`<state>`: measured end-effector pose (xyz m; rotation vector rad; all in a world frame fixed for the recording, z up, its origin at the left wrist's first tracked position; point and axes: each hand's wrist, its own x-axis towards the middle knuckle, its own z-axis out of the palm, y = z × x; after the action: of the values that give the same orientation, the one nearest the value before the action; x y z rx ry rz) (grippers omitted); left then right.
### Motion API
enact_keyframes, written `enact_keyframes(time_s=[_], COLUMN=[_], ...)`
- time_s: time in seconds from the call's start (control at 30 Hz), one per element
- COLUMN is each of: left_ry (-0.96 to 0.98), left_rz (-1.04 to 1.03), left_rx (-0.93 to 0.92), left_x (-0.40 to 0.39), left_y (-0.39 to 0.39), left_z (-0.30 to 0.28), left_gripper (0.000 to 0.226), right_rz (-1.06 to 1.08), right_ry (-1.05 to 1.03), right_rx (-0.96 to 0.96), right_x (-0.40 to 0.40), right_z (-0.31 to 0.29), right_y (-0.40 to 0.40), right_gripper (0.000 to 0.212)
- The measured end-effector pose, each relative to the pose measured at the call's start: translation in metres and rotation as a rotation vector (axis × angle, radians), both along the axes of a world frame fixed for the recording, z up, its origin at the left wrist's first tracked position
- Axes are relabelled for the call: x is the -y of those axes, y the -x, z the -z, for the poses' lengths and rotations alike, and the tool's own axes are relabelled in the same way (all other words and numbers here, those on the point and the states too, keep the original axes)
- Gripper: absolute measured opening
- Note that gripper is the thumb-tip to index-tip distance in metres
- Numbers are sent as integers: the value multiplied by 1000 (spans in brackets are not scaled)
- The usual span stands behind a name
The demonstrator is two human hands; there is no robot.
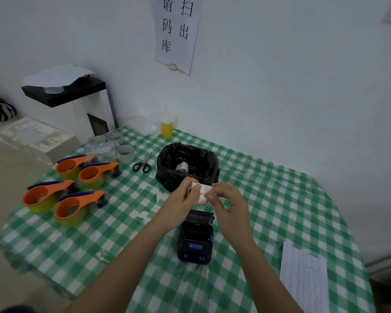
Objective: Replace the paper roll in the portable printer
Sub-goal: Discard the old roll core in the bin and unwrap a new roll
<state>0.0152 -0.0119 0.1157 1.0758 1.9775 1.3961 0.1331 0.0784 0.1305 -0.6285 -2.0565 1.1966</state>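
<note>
A white paper roll (201, 193) with red marks is held in the air between both hands, just above the printer. My left hand (182, 199) grips its left side. My right hand (229, 201) pinches its right end and the loose paper edge with thumb and forefinger. The black portable printer (195, 241) lies on the green checked tablecloth (269, 199) below my hands, its lid (200, 216) swung open towards the wall and the paper bay showing. Another white roll (182, 166) lies inside the bin lined with a black bag (186, 164).
Several orange tape dispensers (66, 193) stand at the left of the table. Black scissors (142, 164), tape rolls (122, 150) and a cup of yellow drink (166, 127) are at the back. A printed sheet (303, 279) lies at the right front.
</note>
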Motion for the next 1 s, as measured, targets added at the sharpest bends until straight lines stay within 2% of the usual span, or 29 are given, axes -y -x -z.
enact_keyframes(time_s=[0.37, 0.53, 0.7, 0.87, 1.0], left_ry=[54, 72, 103, 138, 163], left_rz=[-68, -142, -176, -211, -211], left_rx=[78, 127, 175, 195, 201], left_x=[-3, -6, -17, -29, -38], left_y=[13, 35, 57, 81, 100], left_z=[18, 32, 45, 59, 70], left_gripper=[26, 26, 25, 35, 36], right_rz=[-32, 69, 187, 169, 83], right_ry=[114, 185, 347, 120, -43], right_rx=[-2, -19, 85, 333, 484], right_x=[-4, -19, -58, -111, -143], right_z=[23, 27, 33, 59, 76], right_y=[5, 17, 65, 138, 185], right_gripper=[16, 29, 12, 17, 8])
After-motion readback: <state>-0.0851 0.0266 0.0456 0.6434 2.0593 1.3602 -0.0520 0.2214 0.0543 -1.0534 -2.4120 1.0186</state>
